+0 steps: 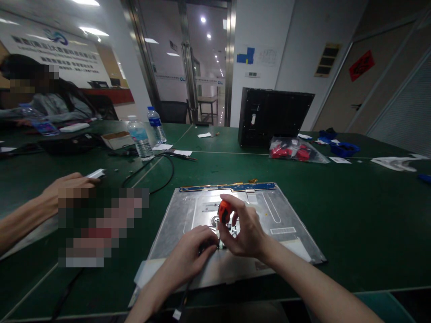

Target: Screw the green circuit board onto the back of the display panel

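Observation:
A flat silver metal panel (286,211) with a blue circuit strip (232,187) along its far edge lies on the green table in front of me. My right hand (244,231) is closed round a short orange-handled screwdriver (224,211), held upright over the panel's middle. My left hand (190,255) rests beside it with fingers curled on the panel, pinching something small that I cannot make out. A black cable (183,298) runs from under my left hand off the near edge.
Another person's hand (65,186) rests at the left by a small white object (96,173). Two water bottles (141,137), a black cable loop (164,172), a black box (274,116), a bag of red parts (296,150) and blue items (343,148) stand farther back.

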### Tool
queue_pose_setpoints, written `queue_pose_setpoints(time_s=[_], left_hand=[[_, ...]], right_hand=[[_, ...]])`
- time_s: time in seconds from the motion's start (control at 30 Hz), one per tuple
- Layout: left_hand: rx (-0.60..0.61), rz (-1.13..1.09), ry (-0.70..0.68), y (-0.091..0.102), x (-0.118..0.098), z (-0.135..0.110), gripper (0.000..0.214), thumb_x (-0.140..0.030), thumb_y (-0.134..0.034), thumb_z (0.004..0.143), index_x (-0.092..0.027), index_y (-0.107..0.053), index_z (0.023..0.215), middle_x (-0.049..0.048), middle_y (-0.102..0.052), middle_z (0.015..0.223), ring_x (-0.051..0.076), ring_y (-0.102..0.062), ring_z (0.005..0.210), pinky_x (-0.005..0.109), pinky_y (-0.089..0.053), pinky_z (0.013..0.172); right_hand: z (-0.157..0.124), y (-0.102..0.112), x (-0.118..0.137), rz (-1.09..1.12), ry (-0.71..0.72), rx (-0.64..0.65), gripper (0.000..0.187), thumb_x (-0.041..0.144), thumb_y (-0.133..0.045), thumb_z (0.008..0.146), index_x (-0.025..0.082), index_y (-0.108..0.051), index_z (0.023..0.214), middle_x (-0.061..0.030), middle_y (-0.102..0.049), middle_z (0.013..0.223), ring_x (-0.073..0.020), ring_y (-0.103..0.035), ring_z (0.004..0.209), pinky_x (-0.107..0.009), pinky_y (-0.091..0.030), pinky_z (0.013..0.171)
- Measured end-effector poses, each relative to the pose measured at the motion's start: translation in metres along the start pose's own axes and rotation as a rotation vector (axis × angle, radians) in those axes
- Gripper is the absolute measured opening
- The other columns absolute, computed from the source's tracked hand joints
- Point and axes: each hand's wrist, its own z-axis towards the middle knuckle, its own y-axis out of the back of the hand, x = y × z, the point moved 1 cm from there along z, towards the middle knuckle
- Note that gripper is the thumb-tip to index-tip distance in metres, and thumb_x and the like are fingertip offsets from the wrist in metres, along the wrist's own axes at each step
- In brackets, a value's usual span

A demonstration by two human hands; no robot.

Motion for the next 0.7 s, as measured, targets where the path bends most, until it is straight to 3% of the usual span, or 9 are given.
queue_pose_setpoints(time_s=[0.17,0.5,0.7], left_hand=[[-0.054,-0.003,-0.018,-0.0026,0.0033,-0.0018,0.012,-0.015,-0.053,0.084,-0.02,-0.064,0.082,0.004,-0.068,0.088,0.021,-0.063,0.082,0.032,-0.048,0.076],[0.006,0.004,0.004,0.0004,-0.0001,-0.0001,0.014,-0.016,-0.052,0.086,-0.018,-0.065,0.086,0.0056,-0.068,0.089,0.022,-0.062,0.085,0.033,-0.047,0.076],[-0.031,-0.021,-0.022,-0.0006,0.0016,-0.0002,0.013,-0.016,-0.052,0.085,-0.019,-0.064,0.086,0.0048,-0.069,0.089,0.022,-0.062,0.085,0.032,-0.047,0.077]], right_hand=[[0.0018,-0.0009,-0.0019,-0.005,0.031,-0.011,0.05,0.033,-0.057,0.092,0.022,-0.038,0.137,-0.0024,-0.063,0.086,-0.012,-0.055,0.057,-0.022,-0.047,0.046],[0.0018,0.0014,0.0041,-0.007,0.036,-0.004,0.062,0.018,-0.048,0.086,0.017,-0.029,0.144,-0.0001,-0.063,0.08,-0.0111,-0.053,0.052,-0.022,-0.046,0.046],[0.0023,0.0016,0.0019,0.005,0.049,0.006,0.052,0.026,-0.052,0.09,0.019,-0.034,0.138,0.0,-0.063,0.081,-0.0111,-0.052,0.053,-0.023,-0.045,0.047]])
